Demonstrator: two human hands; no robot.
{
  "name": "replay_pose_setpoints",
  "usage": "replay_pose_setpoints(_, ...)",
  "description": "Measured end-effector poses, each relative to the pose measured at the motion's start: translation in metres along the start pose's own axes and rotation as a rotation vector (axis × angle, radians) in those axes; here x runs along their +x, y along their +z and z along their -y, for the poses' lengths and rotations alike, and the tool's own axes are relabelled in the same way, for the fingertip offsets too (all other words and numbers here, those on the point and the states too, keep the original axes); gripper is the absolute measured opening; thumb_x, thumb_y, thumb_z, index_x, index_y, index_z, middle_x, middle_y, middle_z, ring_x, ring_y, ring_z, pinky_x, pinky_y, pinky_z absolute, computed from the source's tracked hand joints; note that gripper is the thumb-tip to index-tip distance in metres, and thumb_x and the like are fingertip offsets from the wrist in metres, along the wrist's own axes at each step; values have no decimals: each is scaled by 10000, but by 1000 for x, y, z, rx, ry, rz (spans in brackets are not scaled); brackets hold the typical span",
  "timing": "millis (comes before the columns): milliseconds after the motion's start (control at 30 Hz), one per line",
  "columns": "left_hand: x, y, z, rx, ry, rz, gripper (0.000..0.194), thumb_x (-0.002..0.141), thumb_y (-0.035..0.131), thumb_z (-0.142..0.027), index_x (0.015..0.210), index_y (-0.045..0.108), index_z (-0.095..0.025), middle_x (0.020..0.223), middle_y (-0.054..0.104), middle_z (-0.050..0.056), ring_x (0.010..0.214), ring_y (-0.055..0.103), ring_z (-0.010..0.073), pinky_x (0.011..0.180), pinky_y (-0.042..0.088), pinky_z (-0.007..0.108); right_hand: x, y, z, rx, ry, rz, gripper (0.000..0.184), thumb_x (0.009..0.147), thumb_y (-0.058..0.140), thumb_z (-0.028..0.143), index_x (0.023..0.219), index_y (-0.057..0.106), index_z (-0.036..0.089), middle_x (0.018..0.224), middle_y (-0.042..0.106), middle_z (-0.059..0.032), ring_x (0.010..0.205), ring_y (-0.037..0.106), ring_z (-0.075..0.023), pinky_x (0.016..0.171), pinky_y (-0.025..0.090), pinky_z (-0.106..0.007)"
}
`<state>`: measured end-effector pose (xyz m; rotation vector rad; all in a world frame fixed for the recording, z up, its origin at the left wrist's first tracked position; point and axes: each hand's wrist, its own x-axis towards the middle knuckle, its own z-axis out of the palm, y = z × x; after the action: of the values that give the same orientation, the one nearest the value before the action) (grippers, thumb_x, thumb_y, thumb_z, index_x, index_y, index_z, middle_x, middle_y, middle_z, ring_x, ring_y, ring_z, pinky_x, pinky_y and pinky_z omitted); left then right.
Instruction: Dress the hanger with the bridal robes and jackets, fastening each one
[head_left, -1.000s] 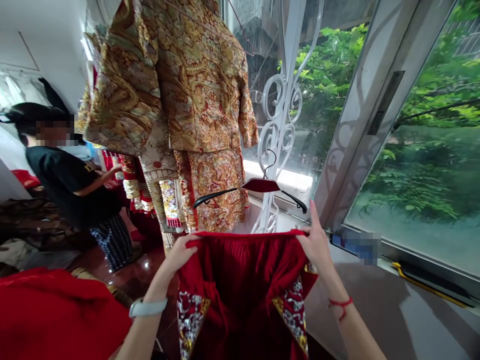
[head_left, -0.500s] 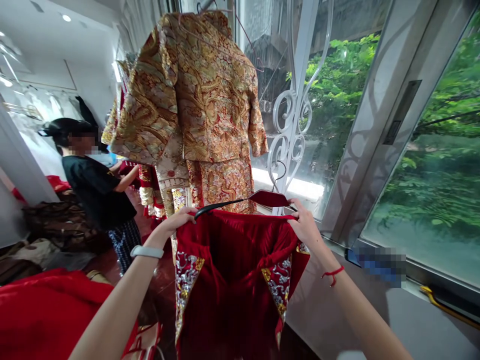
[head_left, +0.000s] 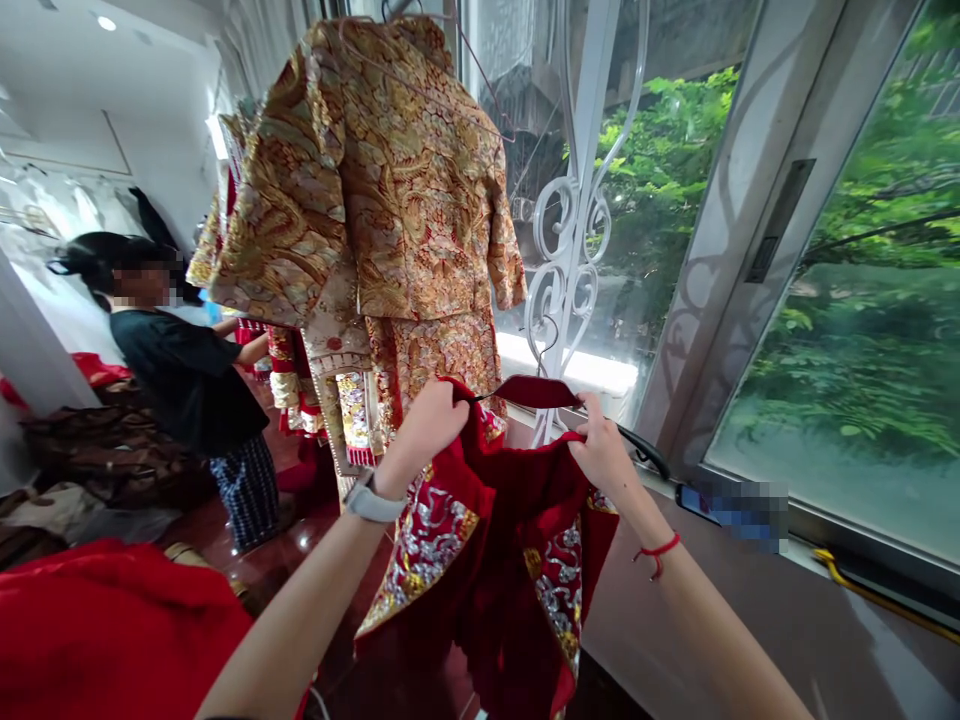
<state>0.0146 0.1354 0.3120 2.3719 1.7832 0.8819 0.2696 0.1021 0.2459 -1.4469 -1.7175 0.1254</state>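
A red garment [head_left: 499, 560] with silver and gold embroidery hangs from my hands in front of me; whether it is a skirt or a jacket I cannot tell. My left hand [head_left: 435, 425] pinches its upper left edge, close to the black hanger [head_left: 645, 450]. On the other side, my right hand [head_left: 600, 445] grips the garment's upper right edge against the hanger bar. The hanger's right end pokes out past my right hand, and its left end is hidden by cloth and fingers. A dark red flat piece shows at its middle, below the wire hook.
A gold brocade jacket [head_left: 420, 200] hangs just ahead, with more garments behind it. White scrollwork [head_left: 559, 240] and a window stand to the right; a phone [head_left: 720, 510] lies on the sill. Red cloth [head_left: 105, 630] is at lower left. Another person [head_left: 187, 370] handles garments.
My left hand has moved right and inward with the garment's left edge, folding its top narrower. The hanger has shifted right, its right end now showing beyond my right hand.
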Motion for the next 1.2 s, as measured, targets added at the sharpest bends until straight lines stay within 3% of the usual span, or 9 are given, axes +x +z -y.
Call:
replay_pose_setpoints(200, -22, 39, -26, -37, 33, 69, 188, 839, 418, -166, 905, 583, -103, 964, 636, 170, 1003, 597, 280, 913, 477, 422, -1, -13, -4, -148, 9, 3, 462, 684, 397, 98, 1136, 408, 189, 648, 503, 10, 625, 495, -216, 624, 371, -308)
replay_pose_setpoints(367, -14, 24, -1, -171, 90, 175, 403, 902, 306, -191, 1203, 560, -106, 1287, 601, 170, 1116, 606, 230, 842, 525, 335, 3, -17, -7, -181, -22, 85, 432, 668, 394, 68, 1080, 387, 199, 625, 463, 26, 578, 463, -195, 576, 336, -278)
replay_pose_setpoints(467, -10, 16, 18, -221, 245, 192, 515, 889, 279, -126, 1363, 475, -172, 1423, 529, 101, 1242, 536, 209, 981, 465, 357, 7, -16, -8, -184, -22, 77, 446, 651, 409, 55, 1073, 385, 197, 615, 458, 31, 576, 469, -193, 566, 322, -273)
replay_pose_setpoints(533, -6, 18, 26, -176, 309, 103, 526, 893, 290, -109, 1385, 455, -193, 1319, 611, 85, 1223, 536, 217, 1052, 400, 407, 9, -16, -9, -201, -10, 66, 451, 650, 416, 55, 1079, 390, 190, 613, 455, 26, 574, 469, -196, 557, 313, -275)
replay_pose_setpoints(633, -1, 32, 30, -104, 261, -26, 421, 915, 379, -183, 1316, 505, -147, 1139, 685, 101, 1156, 544, 255, 1043, 393, 430, 12, -18, -8, -227, 9, 72, 462, 660, 417, 60, 1106, 394, 180, 623, 456, 15, 566, 464, -201, 551, 316, -279)
replay_pose_setpoints(733, 1, 50, 29, -94, 212, -21, 354, 967, 336, -277, 1168, 587, -130, 1158, 674, 122, 1103, 584, 244, 992, 431, 375, 14, -18, -4, -236, 30, 90, 494, 663, 415, 57, 1143, 390, 171, 618, 458, 16, 569, 476, -206, 561, 335, -280)
replay_pose_setpoints(900, -4, 61, 27, -17, 188, -14, 451, 975, 354, -484, 1219, 580, -180, 1084, 712, 123, 1005, 658, 293, 850, 472, 358, 8, -22, -6, -198, 23, 57, 607, 653, 414, 50, 1248, 404, 164, 669, 523, -3, 602, 512, -206, 571, 360, -279)
replay_pose_setpoints(1100, -6, 55, 26, 34, 209, -28, 391, 984, 366, -441, 1171, 621, -210, 996, 745, 99, 913, 690, 266, 754, 458, 294, -50, -43, -60, -44, 178, -189, 845, 697, 490, 137, 1493, 207, 168, 521, 480, 97, 501, 477, -170, 604, 418, -280)
replay_pose_setpoints(1200, -5, 60, 22, -15, 223, -9, 379, 983, 377, -425, 1169, 623, -205, 981, 747, 92, 898, 691, 258, 746, 458, 288, -85, -34, -91, -23, 240, -271, 940, 697, 559, 222, 1527, 121, 158, 633, 558, 68, 536, 517, -168, 585, 426, -279)
